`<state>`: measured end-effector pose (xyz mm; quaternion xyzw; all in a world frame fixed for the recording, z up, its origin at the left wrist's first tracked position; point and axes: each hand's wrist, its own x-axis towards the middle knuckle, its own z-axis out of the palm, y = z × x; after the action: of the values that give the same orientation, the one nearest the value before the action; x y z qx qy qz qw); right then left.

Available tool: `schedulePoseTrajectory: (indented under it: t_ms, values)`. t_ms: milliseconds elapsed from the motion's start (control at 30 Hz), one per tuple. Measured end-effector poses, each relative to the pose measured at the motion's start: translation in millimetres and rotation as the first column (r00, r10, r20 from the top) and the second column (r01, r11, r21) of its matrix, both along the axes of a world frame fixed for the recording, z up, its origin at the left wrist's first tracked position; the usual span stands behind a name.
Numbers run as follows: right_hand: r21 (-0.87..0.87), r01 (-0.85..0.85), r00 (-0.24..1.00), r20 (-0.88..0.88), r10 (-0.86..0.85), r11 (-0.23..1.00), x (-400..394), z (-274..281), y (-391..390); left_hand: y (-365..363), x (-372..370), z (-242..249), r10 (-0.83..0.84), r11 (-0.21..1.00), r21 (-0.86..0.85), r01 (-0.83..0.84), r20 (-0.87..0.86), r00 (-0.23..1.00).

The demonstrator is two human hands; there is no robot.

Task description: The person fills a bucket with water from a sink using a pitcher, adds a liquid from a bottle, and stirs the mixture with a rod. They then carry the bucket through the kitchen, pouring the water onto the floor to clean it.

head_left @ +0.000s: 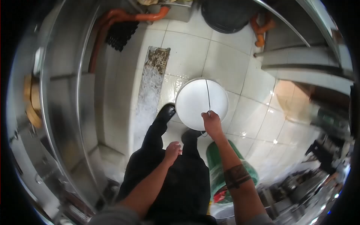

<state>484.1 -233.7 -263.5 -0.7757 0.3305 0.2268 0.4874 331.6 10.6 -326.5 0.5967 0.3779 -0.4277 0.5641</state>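
A round white bucket (193, 103) stands or hangs just above the tiled floor in front of my feet, its thin wire handle stretched across the top. My right hand (213, 122) is closed around that handle near the bucket's lower right side. My left hand (173, 151) is in front of my thighs, away from the bucket, with its fingers curled; whether it holds anything is hard to make out. To the left of the bucket, white foamy water (148, 90) lies over a long floor drain (157, 60).
Steel counters (62, 108) with rails run along the left. Behind my right arm stands a green bin (227, 150). A black tub (227, 15) and orange pipes (260, 28) are at the top. The tiled floor (225, 56) is wet and shiny in places.
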Motion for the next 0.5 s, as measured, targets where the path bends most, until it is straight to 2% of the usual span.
schedulePoseTrajectory:
  t_ms: [67,100,133,167,233,300,333,367,400,433,467,500]
  values:
    - [0.029,-0.019,0.997,-0.076,0.021,0.999,-3,-1,8,9,-57,-17,-0.051,0.999,0.007,0.052,-0.021,0.998]
    - [0.010,-0.100,0.995,-0.010,0.100,0.995,-6,-3,17,13,-74,-23,-0.103,0.994,0.017,0.104,-0.039,0.994]
    - [-0.012,-0.172,0.984,0.053,0.172,0.985,-11,-4,25,13,-78,-25,-0.078,0.997,0.000,0.078,-0.043,0.996]
    - [-0.028,-0.193,0.980,0.046,0.195,0.981,-16,-4,33,13,-79,-29,-0.102,0.995,-0.019,0.102,-0.029,0.994]
    - [-0.059,-0.182,0.980,-0.090,0.176,0.982,-28,4,48,26,-100,-52,-0.124,0.990,-0.066,0.123,-0.010,0.992]
    - [-0.100,-0.231,0.969,-0.109,0.220,0.968,-36,8,55,41,-133,-87,0.118,0.991,-0.081,-0.104,0.208,0.971]
    - [-0.176,-0.402,0.911,0.019,0.411,0.899,-44,4,58,45,-117,-64,0.298,0.948,-0.067,-0.311,-0.152,0.942]
    - [-0.262,-0.551,0.795,0.124,0.594,0.792,-55,0,59,46,-115,-64,0.331,0.937,-0.039,-0.347,-0.217,0.918]
    - [-0.429,-0.675,0.594,0.167,0.787,0.600,-68,-4,62,46,-118,-64,0.380,0.911,-0.087,-0.404,-0.205,0.902]
    - [-0.345,-0.705,0.624,0.112,0.773,0.619,-73,10,75,49,-125,-76,0.431,0.879,-0.135,-0.457,-0.186,0.883]
    - [-0.198,-0.599,0.796,-0.041,0.604,0.776,-77,25,84,53,-135,-90,0.505,0.829,-0.173,-0.533,-0.179,0.844]
    - [-0.085,-0.424,0.889,-0.230,0.397,0.902,-71,52,98,58,-140,-102,0.585,0.764,-0.168,-0.623,-0.228,0.779]
